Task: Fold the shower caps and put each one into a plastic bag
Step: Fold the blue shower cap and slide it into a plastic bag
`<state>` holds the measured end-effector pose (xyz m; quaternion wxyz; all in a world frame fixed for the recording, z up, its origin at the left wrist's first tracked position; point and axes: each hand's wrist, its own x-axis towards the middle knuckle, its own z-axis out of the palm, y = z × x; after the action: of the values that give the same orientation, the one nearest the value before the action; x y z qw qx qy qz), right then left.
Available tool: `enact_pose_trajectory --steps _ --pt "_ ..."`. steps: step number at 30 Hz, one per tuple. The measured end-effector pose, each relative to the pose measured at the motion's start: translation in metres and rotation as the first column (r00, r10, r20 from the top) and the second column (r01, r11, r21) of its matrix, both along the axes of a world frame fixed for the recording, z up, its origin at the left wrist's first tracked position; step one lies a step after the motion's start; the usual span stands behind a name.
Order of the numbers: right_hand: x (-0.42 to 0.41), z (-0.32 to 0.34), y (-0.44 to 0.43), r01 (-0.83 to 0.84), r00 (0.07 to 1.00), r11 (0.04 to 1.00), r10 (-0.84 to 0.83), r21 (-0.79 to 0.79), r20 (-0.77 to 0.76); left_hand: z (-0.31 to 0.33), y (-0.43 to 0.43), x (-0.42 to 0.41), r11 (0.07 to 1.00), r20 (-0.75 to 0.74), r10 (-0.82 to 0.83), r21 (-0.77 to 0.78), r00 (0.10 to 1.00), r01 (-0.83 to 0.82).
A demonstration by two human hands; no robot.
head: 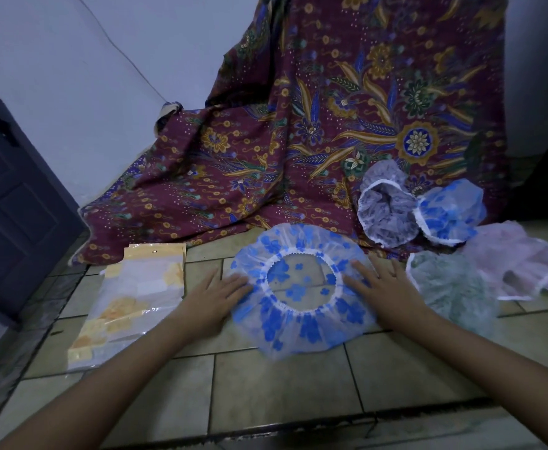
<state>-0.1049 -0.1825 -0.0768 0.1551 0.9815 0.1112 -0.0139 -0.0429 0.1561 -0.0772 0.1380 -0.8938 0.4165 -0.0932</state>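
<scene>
A blue-flowered shower cap (pixel 302 323) lies spread flat, opening up, at centre frame on the tiled floor (pixel 282 381). The left hand (pixel 214 298) and right hand (pixel 388 287) press on its opposite edges with fingers straight and apart, gripping nothing, apparently smoothing it out ready for a first fold. A stack of plastic bags (pixel 136 297) sits within reach at left of centre. Four more caps wait at right: a grey cap (pixel 388 212), a second blue cap (pixel 451 216), a green cap (pixel 451 287) and a pink cap (pixel 522 258), loosely heaped and unfolded. A patterned batik cloth (pixel 298 141) drapes over the upper frame, hiding whatever it covers. Dim light blurs the bags' contents, and how many are stacked cannot be told. The pink cap runs off the right edge.
</scene>
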Motion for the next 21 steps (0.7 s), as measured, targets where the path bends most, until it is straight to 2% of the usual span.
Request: enact_pose_trajectory --steps 1,2,4,8,12,14,16,17,19,21 --pt "-0.001 0.004 0.001 0.01 0.997 0.999 -0.014 -0.044 -0.076 -0.002 0.002 0.001 0.998 -0.03 -0.049 0.042 0.998 0.051" --pt "-0.001 0.0 0.0 -0.008 0.998 1.0 0.008 0.001 -0.054 -0.003 0.005 0.001 0.994 -0.077 -0.078 0.068 0.994 0.083" --pt "-0.005 0.002 -0.005 -0.001 0.977 1.0 -0.001 -0.013 -0.214 -0.005 0.009 0.0 0.992 -0.154 -0.099 0.065 0.983 0.11" --pt "-0.005 0.007 -0.019 -0.094 0.956 0.991 0.115 0.091 -0.269 -0.004 0.018 -0.007 1.0 -0.349 -0.01 -0.013 0.937 0.006" --pt "-0.014 0.011 -0.026 -0.127 0.952 0.968 0.181 0.218 -0.248 -0.011 0.026 -0.006 0.987 -0.199 -0.16 -0.036 0.967 0.156" --pt "-0.017 0.007 -0.025 -0.119 0.959 0.943 0.19 0.31 -0.209 -0.014 0.028 -0.006 0.979 -0.182 -0.198 -0.089 0.963 0.185" --pt "-0.022 0.002 -0.022 -0.076 0.97 0.893 0.169 0.443 -0.176 -0.014 0.028 -0.01 0.956 -0.277 -0.161 -0.282 0.947 0.081" --pt "-0.023 0.0 -0.021 -0.04 0.974 0.849 0.15 0.527 -0.168 -0.013 0.027 -0.011 0.926 -0.367 -0.108 -0.374 0.924 -0.041" --pt "-0.023 -0.004 -0.019 0.044 0.985 0.738 0.08 0.673 -0.153 -0.009 0.025 -0.016 0.814 -0.53 -0.03 -0.505 0.847 -0.287" --pt "-0.022 -0.008 -0.015 0.097 0.993 0.598 -0.005 0.796 -0.118 -0.005 0.021 -0.019 0.696 -0.587 0.0 -0.581 0.81 -0.422"
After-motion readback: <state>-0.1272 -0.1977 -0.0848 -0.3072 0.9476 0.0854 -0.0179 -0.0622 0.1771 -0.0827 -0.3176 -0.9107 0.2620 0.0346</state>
